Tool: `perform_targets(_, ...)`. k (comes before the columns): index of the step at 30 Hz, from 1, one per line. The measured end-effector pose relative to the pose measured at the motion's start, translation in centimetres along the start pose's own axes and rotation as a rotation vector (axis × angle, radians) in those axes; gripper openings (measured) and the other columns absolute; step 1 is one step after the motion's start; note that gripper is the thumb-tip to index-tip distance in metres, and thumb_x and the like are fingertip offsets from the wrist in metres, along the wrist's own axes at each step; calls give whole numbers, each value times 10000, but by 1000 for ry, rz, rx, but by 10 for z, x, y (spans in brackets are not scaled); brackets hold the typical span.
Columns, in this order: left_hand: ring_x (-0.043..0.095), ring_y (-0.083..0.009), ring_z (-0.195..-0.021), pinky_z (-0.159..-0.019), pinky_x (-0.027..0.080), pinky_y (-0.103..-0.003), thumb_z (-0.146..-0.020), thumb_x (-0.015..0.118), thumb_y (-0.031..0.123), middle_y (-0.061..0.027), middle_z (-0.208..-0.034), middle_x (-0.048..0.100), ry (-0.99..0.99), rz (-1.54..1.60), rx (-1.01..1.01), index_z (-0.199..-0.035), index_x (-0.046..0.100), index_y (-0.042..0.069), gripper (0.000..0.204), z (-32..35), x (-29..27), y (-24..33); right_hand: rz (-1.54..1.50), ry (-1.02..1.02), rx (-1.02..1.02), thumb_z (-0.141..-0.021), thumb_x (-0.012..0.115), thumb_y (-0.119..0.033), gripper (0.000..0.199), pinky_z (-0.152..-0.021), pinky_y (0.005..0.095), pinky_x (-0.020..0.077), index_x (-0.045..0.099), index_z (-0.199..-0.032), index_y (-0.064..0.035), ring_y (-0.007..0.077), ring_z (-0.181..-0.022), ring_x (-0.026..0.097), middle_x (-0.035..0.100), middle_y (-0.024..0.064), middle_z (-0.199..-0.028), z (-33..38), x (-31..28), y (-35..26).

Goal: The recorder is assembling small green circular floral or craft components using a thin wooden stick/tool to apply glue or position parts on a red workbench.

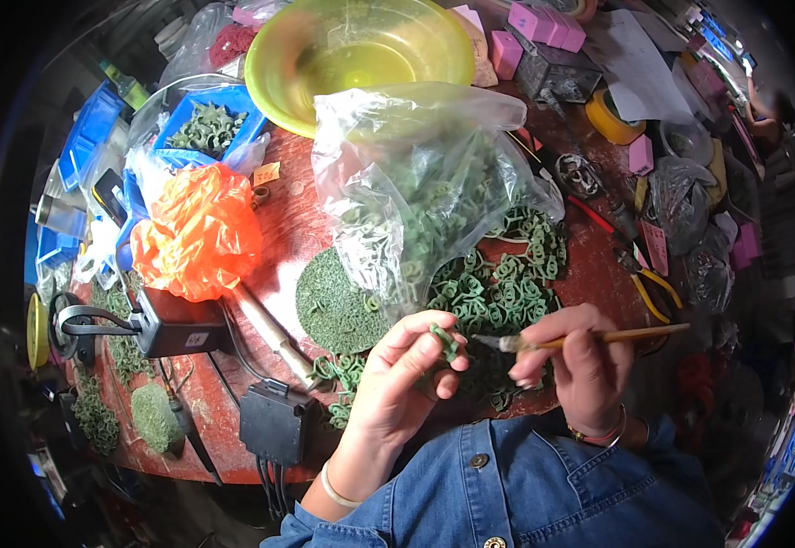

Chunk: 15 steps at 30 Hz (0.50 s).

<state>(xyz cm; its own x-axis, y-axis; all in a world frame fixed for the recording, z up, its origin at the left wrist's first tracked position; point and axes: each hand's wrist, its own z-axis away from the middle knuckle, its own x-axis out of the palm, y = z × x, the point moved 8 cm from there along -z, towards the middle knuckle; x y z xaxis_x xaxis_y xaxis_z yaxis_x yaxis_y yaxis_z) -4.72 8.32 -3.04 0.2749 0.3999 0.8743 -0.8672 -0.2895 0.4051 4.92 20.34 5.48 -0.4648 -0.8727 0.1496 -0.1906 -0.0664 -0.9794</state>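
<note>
Between the thumb and fingertips of my left hand (386, 388) is a small green ring-shaped piece (444, 342). My right hand (589, 363) grips a thin tool with a wooden handle (644, 333), its narrow tip pointing left, close to the green piece. I cannot tell whether the tip touches it. Under and beyond my hands lies a heap of similar curled green pieces (489, 297). A clear plastic bag (415, 173) with more of them sits just behind. Left of the heap lies a round patch of tiny green granules (335, 306).
A yellow-green basin (274, 68) stands at the far side. An orange plastic bag (198, 233), a blue tray (249, 110) of green pieces and a black box (173, 321) are on the left. Yellow-handled pliers (658, 297) and a yellow tape roll (612, 119) lie on the right.
</note>
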Motion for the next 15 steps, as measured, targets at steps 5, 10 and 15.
perform_targets(5,638,-185,-913,-666,529,-259,-865,653,-50,-91,-1040,599,41,-373,70,-1105,599,2,252,1,3,0,238,-38,-96,-1002,458,-151,245,-621,248,491,635,-980,17,113,-691,601,625,88,-853,-4,-4,-7)
perform_targets(10,581,-112,-874,-693,502,-216,-841,706,-20,-44,-1020,606,18,-572,175,-1046,699,43,214,-1,10,8,310,-95,-96,-987,476,-119,211,-636,237,482,649,-985,3,109,-699,597,622,83,-866,-5,5,-7)
perform_targets(15,578,-105,-876,-717,484,-212,-840,715,1,-45,-1021,609,-22,-738,245,-1046,694,44,212,-1,11,11,319,-50,-54,-996,466,-114,209,-626,225,472,639,-1002,3,96,-688,585,627,81,-851,-6,4,-1)
